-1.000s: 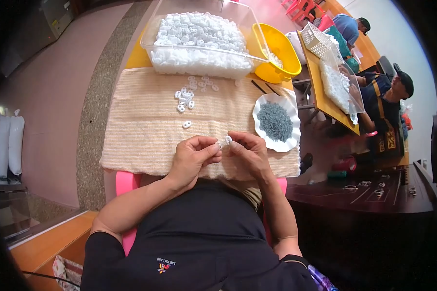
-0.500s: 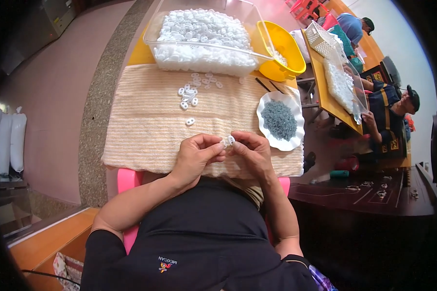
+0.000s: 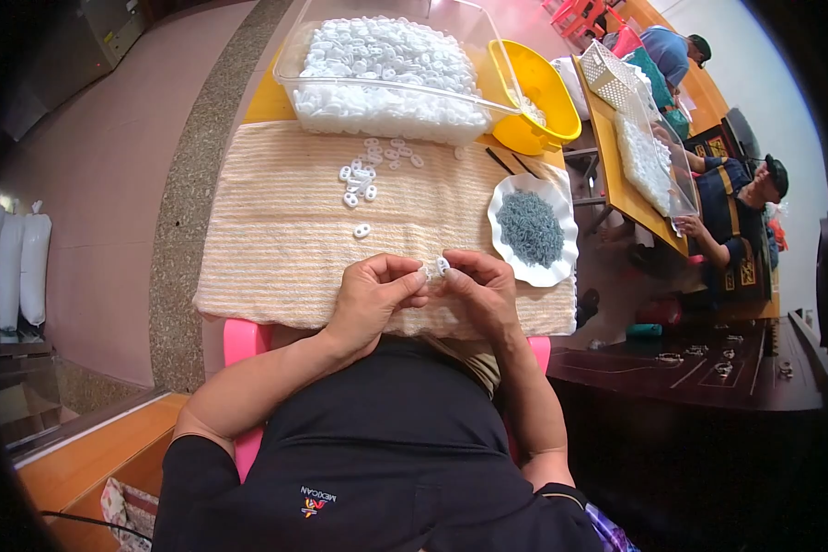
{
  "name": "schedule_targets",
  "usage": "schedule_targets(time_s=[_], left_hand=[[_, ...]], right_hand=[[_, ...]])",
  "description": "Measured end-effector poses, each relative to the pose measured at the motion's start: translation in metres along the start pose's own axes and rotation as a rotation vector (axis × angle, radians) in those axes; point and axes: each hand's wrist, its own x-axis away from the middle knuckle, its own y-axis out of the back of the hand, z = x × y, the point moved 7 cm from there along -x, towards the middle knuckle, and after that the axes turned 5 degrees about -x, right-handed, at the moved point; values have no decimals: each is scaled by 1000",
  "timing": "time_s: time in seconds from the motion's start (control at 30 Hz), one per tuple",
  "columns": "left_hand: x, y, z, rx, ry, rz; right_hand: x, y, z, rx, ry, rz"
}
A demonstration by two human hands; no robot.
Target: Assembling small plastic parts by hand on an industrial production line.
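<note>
My left hand (image 3: pixel 373 296) and my right hand (image 3: pixel 480 291) meet at the near edge of a striped beige towel (image 3: pixel 276 230). Together their fingertips pinch one small white plastic piece (image 3: pixel 442 267). Several more white pieces (image 3: pixel 362 179) lie loose on the towel farther away. A white scalloped dish (image 3: pixel 535 271) heaped with small grey parts (image 3: pixel 528 226) sits just right of my right hand. Behind the towel stands a clear plastic bin (image 3: pixel 290 64) full of white pieces.
A yellow bowl (image 3: pixel 535 92) stands right of the bin, with two dark sticks (image 3: pixel 511 162) in front of it. At the far right, other people sit at an orange table (image 3: pixel 621 175) with trays. A dark wooden bench (image 3: pixel 699 377) lies at right; white sacks (image 3: pixel 9 267) at left.
My hands stay together on the small white piece, with only slight finger shifts. The camera view has tilted a little, so the table appears lower.
</note>
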Motion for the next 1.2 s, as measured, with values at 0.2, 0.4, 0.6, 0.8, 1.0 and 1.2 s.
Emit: schedule_targets(time_s=[0.2, 0.4, 0.6, 0.8, 1.0, 1.2], left_hand=[[0, 0, 0, -9, -3, -7], [0, -1, -2, -21, -13, 2], [-2, -1, 0, -26, -23, 15], [-3, -2, 0, -22, -33, 40], [-1, -4, -1, -24, -39, 68], [-1, -5, 0, -21, -2, 86]], right_hand=[[0, -1, 0, 10, 20, 13], [1, 0, -3, 13, 8, 36], [0, -8, 1, 56, 21, 69], [0, -11, 3, 38, -13, 95], [2, -11, 0, -53, -39, 107], [3, -9, -4, -159, -60, 120]])
